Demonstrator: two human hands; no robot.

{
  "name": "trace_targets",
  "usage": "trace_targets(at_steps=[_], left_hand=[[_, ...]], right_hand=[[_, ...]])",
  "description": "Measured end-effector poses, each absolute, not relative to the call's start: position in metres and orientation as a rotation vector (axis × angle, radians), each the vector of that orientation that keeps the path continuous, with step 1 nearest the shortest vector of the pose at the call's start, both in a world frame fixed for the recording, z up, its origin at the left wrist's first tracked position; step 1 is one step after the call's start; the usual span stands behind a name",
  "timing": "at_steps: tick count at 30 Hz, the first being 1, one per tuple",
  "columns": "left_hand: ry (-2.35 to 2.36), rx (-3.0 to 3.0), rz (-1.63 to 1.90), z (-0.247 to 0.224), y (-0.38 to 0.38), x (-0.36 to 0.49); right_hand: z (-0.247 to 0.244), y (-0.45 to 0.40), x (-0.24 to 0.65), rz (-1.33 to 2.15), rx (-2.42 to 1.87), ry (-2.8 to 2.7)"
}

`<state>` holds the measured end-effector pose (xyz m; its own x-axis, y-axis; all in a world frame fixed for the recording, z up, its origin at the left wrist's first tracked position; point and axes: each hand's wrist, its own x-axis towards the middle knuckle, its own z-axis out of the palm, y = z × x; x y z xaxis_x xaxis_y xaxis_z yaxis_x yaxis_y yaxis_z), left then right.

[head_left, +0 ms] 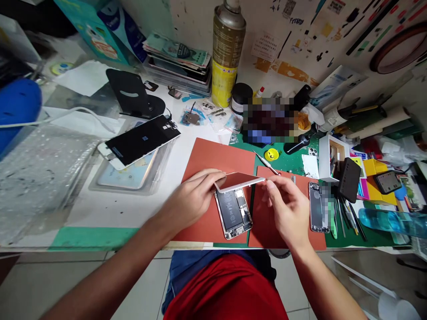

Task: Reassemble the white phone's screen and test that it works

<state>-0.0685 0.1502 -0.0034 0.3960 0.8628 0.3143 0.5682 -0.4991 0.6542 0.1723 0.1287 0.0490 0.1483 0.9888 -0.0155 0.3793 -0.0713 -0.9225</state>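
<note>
An opened phone body [232, 213] lies on a reddish-brown mat [200, 222], its battery and inner boards showing. Above its far end a white-edged screen panel [238, 181] is held tilted up. My left hand [191, 198] pinches the panel's left end. At the panel's right corner, my right hand [289, 206] has thumb and fingers closed on it. Whether the panel touches the body at the far edge cannot be made out.
A second opened phone [319, 207] lies on the right mat, near pens. A tweezer-like tool [266, 162] and yellow cap [271, 154] lie beyond the mats. Left stands a detached screen [142, 141] on bagged parts; behind, a spray can [227, 53].
</note>
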Motion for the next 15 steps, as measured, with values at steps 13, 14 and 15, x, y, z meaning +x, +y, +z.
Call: trace_targets(at_steps=[13, 14, 15], left_hand=[[1.209, 2.518, 0.605, -0.01, 0.134, -0.071], [1.213, 2.543, 0.581, -0.011, 0.134, -0.071], [1.216, 2.559, 0.569, -0.012, 0.133, -0.071]], right_hand=[[0.043, 0.05, 0.139, 0.162, -1.494, -1.938], [0.039, 0.047, 0.138, 0.134, -1.5, -1.943], [0.036, 0.044, 0.139, 0.104, -1.51, -1.949]])
